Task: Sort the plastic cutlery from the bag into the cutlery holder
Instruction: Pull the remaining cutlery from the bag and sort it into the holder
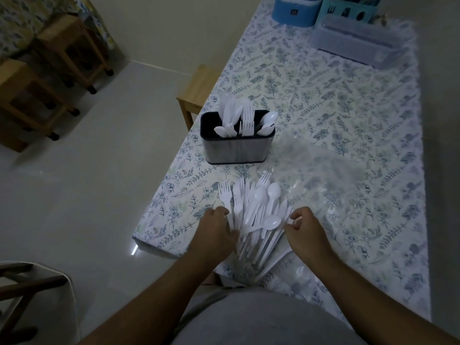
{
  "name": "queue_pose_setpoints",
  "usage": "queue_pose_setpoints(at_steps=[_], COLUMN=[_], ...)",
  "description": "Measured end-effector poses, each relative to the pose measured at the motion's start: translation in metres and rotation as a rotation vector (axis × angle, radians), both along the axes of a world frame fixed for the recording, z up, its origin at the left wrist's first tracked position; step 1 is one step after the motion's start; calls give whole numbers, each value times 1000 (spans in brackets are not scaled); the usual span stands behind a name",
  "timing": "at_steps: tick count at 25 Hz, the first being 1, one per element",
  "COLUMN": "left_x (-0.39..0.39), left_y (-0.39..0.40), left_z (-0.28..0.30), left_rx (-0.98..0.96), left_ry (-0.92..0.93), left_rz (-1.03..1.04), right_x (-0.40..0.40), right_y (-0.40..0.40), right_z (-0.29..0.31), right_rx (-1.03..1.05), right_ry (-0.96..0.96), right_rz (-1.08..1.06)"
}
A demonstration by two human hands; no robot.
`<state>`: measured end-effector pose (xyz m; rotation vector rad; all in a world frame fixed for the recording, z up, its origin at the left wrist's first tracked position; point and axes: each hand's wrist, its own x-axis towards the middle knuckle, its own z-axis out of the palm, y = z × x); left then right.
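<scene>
Here both forearms reach forward from the bottom of the view and meet at a fanned heap of white plastic cutlery (256, 217) lying near the front edge of the bench (348, 115). The left hand (216, 226) comes in from the left, back of the hand up, wrist roughly straight; its fingers (225, 211) are loosely curled and spread against the left side of the heap, touching fork handles, but I cannot tell whether they actually grip any piece. The right hand (305, 226) mirrors it on the right side, knuckles up, fingers bent inward with thumb and forefinger pinched close together at the edge of the handles; whether a piece sits between them is not clear.

The heap is forks on the left and spoons toward the right, heads pointing away from the person, handles bunched toward the body. It lies on a crumpled clear plastic bag (323, 185) spread over the floral cloth to the right.

Farther back, apart from the heap, stands the cutlery holder (236, 148), upright, dark inside with a metal wall, already carrying white pieces: what look like knives on the left, forks in the middle, spoons on the right.

At the far end sit a blue container (293, 8), a teal caddy (348, 11) and a clear box (361, 43).
</scene>
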<state>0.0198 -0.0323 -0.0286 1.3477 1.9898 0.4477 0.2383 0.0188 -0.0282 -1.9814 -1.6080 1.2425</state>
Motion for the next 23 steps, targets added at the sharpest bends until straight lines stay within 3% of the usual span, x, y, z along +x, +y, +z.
queue_pose_setpoints(at_steps=[4,8,11,14,16,19,23], left_x=[5,10,9,14,19,39,74], left_y=[4,11,12,11,12,14,16], left_z=[-3,-10,-12,-1,7,15,16], left_rx=[100,70,28,75,135,54,-110], left_ry=[71,117,40,-65,-47,50,316], left_rz=[-229,-373,-254,23,46,-245,-538], right_x=[15,15,16,21,23,24,19], right_y=[-7,-20,-22,-16,-12,-10,-17], right_z=[11,11,2,1,5,8,7], right_rx=[-108,-285,-253,-88,32,68,-214], right_ry=[-204,-155,-43,0,0,-30,27], right_rz=[42,57,-51,-148,-181,-136,-84])
